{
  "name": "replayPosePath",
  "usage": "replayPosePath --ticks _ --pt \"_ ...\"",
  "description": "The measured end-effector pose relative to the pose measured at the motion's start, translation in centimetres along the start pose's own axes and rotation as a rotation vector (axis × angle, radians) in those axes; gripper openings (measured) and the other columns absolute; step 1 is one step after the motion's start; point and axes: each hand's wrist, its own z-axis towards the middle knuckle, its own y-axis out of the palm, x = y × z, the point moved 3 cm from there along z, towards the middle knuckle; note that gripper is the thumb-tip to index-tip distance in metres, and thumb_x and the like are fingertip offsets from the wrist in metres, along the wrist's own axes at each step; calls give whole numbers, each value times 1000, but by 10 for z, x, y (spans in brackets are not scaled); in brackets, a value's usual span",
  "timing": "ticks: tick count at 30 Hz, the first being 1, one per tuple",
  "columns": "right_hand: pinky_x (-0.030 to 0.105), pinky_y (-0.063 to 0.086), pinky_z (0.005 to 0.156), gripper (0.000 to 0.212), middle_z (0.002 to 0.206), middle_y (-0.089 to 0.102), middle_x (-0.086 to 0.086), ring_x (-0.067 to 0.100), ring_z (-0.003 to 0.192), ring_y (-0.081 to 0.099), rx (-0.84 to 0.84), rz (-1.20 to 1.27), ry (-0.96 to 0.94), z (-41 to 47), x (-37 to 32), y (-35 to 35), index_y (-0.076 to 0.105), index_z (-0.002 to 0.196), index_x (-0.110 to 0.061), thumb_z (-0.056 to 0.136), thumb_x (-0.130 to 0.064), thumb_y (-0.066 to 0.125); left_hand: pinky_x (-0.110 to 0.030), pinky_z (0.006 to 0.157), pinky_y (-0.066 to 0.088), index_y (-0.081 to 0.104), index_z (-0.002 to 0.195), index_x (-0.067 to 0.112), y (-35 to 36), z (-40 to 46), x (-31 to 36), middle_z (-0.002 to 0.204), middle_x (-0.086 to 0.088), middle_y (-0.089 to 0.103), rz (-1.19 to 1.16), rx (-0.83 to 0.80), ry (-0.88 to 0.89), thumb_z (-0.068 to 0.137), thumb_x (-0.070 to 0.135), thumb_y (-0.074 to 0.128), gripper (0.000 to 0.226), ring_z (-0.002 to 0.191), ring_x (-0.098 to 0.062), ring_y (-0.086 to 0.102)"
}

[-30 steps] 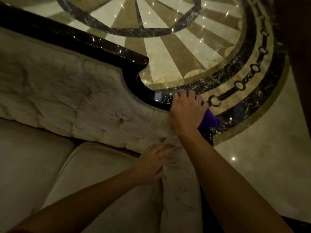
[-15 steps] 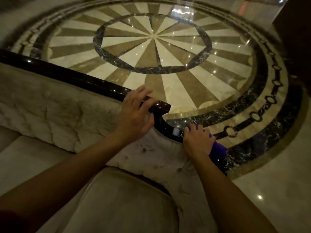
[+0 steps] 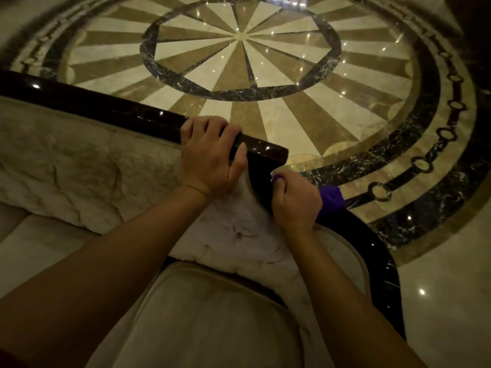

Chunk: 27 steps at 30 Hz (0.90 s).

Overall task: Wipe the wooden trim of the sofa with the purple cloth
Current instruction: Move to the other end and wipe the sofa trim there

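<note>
**Cloth at the notch of the sofa back trim**

Marble floor [image 3: 332,107], inlaid sunburst medallion, glossy, fills the far half beyond the sofa back. Ceiling lights glint off it.

Sofa [image 3: 79,166]: pale tufted upholstery, seat cushion near and centre. Dark polished wooden trim [image 3: 111,108] caps the back from far left, steps down at a notch in the middle, then curves near and right along the arm.

Left hand [image 3: 210,155] grips the upper rail just left of the notch, fingers curled over the far side, thumb lying along the rail's near face. Looks like bracing.

Right hand [image 3: 295,200] is fisted around the purple cloth [image 3: 330,201], pressing it on the concave trim just below the notch. Most of the cloth is hidden by the fist; a bunch sticks out right, a small tip shows far left.

Risks, as judged:
- Cloth wadded small, so knuckles or nails may rub the lacquer instead of fabric.
- Tight curve under the step is easy to skip.
- Cloth drifting off the trim could smear grime onto the pale upholstery touching it.
- Dim light hides leftover dust and streaks.
</note>
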Motion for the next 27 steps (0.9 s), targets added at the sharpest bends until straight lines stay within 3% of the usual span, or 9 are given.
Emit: replayPosePath --ticks 3,8,10,13,16,20,21,24,27 --pt "31 34 60 27 77 61 -10 11 72 54 133 335 193 0 -16 10 65 87 -25 93 -29 40 -44 96 34 67 106 17 0 1 0 104 -8 64 6 6 3 93 40 45 34 104 -30 54" --pt "38 59 77 27 85 73 -2 22 91 69 136 986 747 19 -41 -2 74 75 -26 94 -28 55 -47 97 35 68 103 14 -6 5 3 101 -10 65 28 -57 -18 92 41 44 38 100 -34 58" --pt "33 59 68 21 89 74 3 26 91 72 62 1244 898 31 -45 -14 76 72 -23 87 -23 62 -47 97 35 68 103 14 -8 6 4 101 -11 65 26 -97 -27 92 42 42 40 101 -34 58" --pt "21 53 51 17 75 72 0 15 66 69 69 1545 890 43 -47 -31 74 76 -17 88 -21 61 -47 98 34 68 105 15 -9 6 4 103 -10 64 33 -126 -36 92 43 41 40 102 -33 58" --pt "26 57 61 18 73 75 -4 14 68 72 82 1324 784 45 -50 -36 78 70 -23 83 -29 67 -46 99 32 67 106 16 -7 6 3 104 -9 64 36 -125 -32 92 43 42 39 103 -33 57" --pt "26 53 72 34 80 77 -11 10 81 71 52 955 556 40 -47 -24 78 79 -33 97 -31 50 -47 98 34 67 105 15 -3 6 3 104 -11 64 47 -106 -26 92 42 44 38 103 -35 57" --pt "30 49 70 34 82 75 -6 17 85 69 -6 829 527 37 -41 -16 76 85 -27 98 -30 46 -47 97 35 67 106 15 -3 5 3 104 -11 64 54 -104 -28 92 42 44 38 102 -35 57" --pt "40 45 71 32 93 69 10 32 89 64 -144 104 233 20 -22 4 65 99 -11 106 -27 38 -47 98 34 66 106 14 -3 5 3 104 -12 63 52 -93 -22 92 41 43 38 103 -36 56" --pt "47 47 86 33 97 68 11 35 92 63 -162 -190 50 9 -11 3 63 104 -14 108 -33 37 -48 98 33 64 108 14 -2 4 1 105 -14 62 55 -117 -19 93 42 42 38 104 -37 56"
